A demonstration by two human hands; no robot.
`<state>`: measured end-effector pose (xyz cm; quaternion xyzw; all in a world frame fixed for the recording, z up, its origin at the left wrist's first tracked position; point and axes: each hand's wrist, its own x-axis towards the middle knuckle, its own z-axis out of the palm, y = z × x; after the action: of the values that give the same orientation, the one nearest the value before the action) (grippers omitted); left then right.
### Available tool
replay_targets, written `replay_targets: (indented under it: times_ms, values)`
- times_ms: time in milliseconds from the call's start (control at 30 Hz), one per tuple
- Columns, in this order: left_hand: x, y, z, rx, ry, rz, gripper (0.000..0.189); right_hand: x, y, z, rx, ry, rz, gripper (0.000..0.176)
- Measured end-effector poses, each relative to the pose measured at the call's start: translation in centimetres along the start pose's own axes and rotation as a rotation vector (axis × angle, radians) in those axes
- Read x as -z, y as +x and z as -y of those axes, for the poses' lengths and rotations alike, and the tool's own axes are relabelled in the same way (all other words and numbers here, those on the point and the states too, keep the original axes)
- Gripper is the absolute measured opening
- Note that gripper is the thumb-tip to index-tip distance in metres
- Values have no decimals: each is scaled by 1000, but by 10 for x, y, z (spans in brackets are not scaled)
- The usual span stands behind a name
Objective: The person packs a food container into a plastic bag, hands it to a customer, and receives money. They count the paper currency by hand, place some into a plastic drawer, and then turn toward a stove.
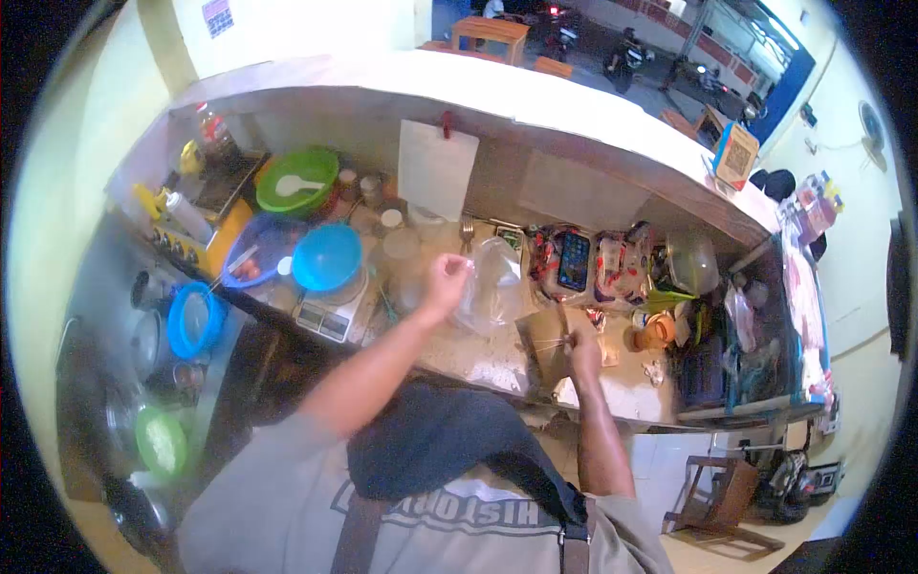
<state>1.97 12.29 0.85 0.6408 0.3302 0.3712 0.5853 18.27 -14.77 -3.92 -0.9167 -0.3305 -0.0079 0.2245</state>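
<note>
My left hand (447, 285) is raised over the middle of the counter, its fingers pinched at the edge of a clear plastic bag (494, 279). The bag hangs open to the right of the fingers. My right hand (582, 356) is closed on a brown paper sheet (543, 346) with thin pale strands beside the fingers. Behind the bag lies a fork (467, 232). A phone (574, 260) rests on a packed container further right, and an orange cup (654, 332) stands right of my right hand.
On the left are a blue bowl (327, 256) on a scale (325, 318), a green basin (297, 179) and a yellow stove (182, 251). A raised white ledge (459, 81) runs behind the counter. A wooden chair (719, 493) stands at the lower right.
</note>
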Motion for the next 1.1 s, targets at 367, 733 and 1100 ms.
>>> replay_targets:
  times_ms: [367,733,1100]
  values:
    - [-30,-15,-13,-242,157,68,14,136,-28,99,-128,769,283,18]
    - [-11,-81,-27,-234,289,570,15,-10,-10,58,-492,1409,248,9]
    - [-18,-107,2,65,76,732,14,-37,-28,33,-494,680,-174,12]
